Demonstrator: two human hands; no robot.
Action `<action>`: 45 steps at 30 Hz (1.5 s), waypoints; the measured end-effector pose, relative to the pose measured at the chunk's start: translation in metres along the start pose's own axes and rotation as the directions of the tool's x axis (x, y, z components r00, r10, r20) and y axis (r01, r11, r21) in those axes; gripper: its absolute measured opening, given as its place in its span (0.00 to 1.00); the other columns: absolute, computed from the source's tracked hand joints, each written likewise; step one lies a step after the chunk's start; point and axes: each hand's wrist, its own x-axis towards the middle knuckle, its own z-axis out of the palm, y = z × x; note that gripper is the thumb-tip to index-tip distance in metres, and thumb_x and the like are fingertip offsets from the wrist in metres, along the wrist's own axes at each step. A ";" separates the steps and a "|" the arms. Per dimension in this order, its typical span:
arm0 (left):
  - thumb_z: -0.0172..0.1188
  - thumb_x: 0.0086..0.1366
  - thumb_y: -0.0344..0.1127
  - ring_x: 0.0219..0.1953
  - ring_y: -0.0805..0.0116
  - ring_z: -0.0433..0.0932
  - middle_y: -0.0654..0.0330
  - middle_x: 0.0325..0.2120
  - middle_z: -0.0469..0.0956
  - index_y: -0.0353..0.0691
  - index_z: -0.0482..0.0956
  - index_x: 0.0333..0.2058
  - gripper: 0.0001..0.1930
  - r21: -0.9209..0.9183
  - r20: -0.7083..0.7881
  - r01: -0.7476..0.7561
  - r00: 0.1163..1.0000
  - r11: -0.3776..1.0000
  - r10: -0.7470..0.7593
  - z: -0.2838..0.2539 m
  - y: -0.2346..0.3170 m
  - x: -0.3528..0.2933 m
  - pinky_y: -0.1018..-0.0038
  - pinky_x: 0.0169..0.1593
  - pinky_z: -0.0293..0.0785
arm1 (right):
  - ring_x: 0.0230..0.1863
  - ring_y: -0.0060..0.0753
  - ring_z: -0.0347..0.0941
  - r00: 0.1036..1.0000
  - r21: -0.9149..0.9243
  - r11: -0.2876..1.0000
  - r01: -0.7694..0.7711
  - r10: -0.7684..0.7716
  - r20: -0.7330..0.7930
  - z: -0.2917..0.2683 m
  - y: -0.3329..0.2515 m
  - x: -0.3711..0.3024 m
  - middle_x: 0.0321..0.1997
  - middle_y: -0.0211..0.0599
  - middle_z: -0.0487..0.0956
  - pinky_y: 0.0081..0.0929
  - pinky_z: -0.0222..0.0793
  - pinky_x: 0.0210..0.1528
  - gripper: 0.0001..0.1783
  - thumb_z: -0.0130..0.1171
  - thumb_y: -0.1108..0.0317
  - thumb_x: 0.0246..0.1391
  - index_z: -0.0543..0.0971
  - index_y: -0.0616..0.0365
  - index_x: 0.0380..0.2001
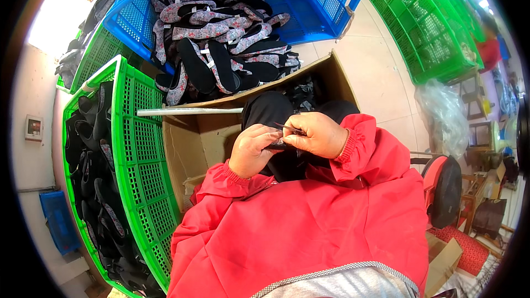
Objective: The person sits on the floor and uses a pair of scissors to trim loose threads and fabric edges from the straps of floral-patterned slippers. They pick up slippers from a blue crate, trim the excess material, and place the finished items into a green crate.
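Observation:
My left hand [253,148] and my right hand [317,134] meet over my lap, fingers closed and nearly touching. Between the left fingertips is a small dark piece [277,144], mostly covered, whose kind I cannot make out. A thin, dark, pointed thing [291,128] sticks out of the right hand's pinch toward the left hand. Just beyond the hands stands an open cardboard box [212,140] with dark material inside. A pile of black and floral-patterned slippers [218,33] lies past the box.
A blue crate [326,5] holds part of the pile. At left, a green crate [146,160] is full of dark slippers. A pale rod [187,111] lies across the box. Green crates [422,22] and clear plastic wrap [444,113] are at right, near a chair [441,190].

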 end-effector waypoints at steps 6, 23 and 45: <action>0.72 0.40 0.24 0.35 0.55 0.79 0.56 0.32 0.81 0.36 0.80 0.34 0.19 -0.028 -0.040 0.005 0.999 1.000 -0.006 0.001 0.000 -0.005 0.67 0.38 0.76 | 0.34 0.47 0.76 0.998 0.011 1.000 0.017 -0.017 0.067 -0.005 -0.007 0.004 0.31 0.44 0.79 0.36 0.72 0.37 0.09 0.60 0.65 0.54 0.78 0.59 0.33; 0.75 0.41 0.20 0.34 0.59 0.79 0.52 0.34 0.80 0.34 0.78 0.38 0.22 -0.195 -0.469 -0.006 0.879 0.981 -0.088 -0.066 0.055 -0.002 0.71 0.39 0.75 | 0.50 0.21 0.71 0.962 0.467 0.881 0.082 0.052 -0.267 0.026 0.019 -0.014 0.58 0.35 0.73 0.15 0.64 0.39 0.36 0.77 0.67 0.40 0.73 0.57 0.54; 0.66 0.50 0.14 0.44 0.66 0.76 0.53 0.47 0.68 0.31 0.68 0.51 0.29 -0.069 -0.424 0.234 0.873 0.970 -0.241 0.032 0.056 -0.028 0.75 0.43 0.76 | 0.52 0.28 0.74 0.942 0.624 0.774 0.106 0.123 -0.313 0.064 0.000 0.004 0.52 0.40 0.78 0.26 0.68 0.56 0.25 0.67 0.70 0.53 0.75 0.63 0.54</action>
